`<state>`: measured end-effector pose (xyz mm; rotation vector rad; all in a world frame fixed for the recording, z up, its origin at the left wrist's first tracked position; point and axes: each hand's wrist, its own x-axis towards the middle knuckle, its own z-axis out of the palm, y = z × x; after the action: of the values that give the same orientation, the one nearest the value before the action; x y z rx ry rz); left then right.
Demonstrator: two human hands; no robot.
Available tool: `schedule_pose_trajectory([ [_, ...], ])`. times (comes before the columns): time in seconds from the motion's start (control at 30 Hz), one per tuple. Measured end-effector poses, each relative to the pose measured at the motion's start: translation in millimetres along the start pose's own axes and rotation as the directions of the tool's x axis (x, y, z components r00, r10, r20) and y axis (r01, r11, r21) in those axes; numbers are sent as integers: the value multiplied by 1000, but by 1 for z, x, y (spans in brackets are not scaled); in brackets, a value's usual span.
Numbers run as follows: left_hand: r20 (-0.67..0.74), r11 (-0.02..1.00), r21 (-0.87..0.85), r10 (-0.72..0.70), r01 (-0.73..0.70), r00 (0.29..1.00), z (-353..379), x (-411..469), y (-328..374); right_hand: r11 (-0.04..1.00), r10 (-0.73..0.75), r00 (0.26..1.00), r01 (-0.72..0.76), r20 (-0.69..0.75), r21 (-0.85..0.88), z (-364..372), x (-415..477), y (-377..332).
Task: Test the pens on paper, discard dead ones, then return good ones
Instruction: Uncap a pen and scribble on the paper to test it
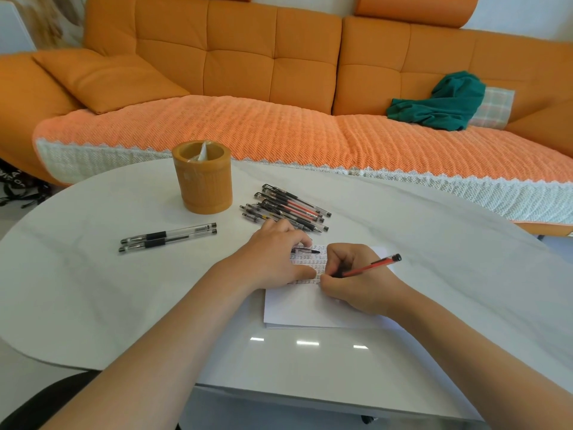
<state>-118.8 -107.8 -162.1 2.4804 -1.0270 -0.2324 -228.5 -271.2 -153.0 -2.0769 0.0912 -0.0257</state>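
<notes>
Right hand (350, 274) pinches a slim red plastic pen (370, 266), tip on the white paper sheet (310, 308); left hand (273, 256) presses it flat beside small, unreadable inked marks.

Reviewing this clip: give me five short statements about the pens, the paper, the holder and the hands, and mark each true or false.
1. The right hand holds a red pen with its tip down on the paper. True.
2. The left hand is lifted clear of the paper. False: it rests flat on the sheet, steadying it.
3. Two black-grip pens lie side by side to the left of the paper, apart from the main pile of pens. True.
4. The wooden pen holder is full of pens. False: no pens stick out of it; only a bit of clear wrapping shows.
5. The paper is blank. False: rows of small test marks cover its upper part.
</notes>
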Motion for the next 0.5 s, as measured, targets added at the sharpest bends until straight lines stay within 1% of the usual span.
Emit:
schedule_pose_trajectory([
  [0.13, -11, 1000, -3, 5, -5, 1000, 0, -1, 1, 1000, -14, 1000, 14, 2, -16, 0, 1, 0],
  [0.2, -10, 1000, 0, 5, -5, 1000, -1, -2, 1, 1000, 0, 1000, 0, -4, 20, -1, 1, 1],
  [0.27, -4, 1000, 7, 4, -4, 1000, -1, -2, 1, 996, 15, 999, -12, -37, 87, -1, 2, 4],
  [0.37, 9, 1000, 15, 0, 0, 1000, -2, -1, 1, 984, 4, 993, 18, -120, 178, -1, 3, 7],
  [0.5, 16, 1000, 18, 7, -7, 1000, -4, -2, 1, 983, -51, 985, 79, -167, 164, -1, 0, 6],
])
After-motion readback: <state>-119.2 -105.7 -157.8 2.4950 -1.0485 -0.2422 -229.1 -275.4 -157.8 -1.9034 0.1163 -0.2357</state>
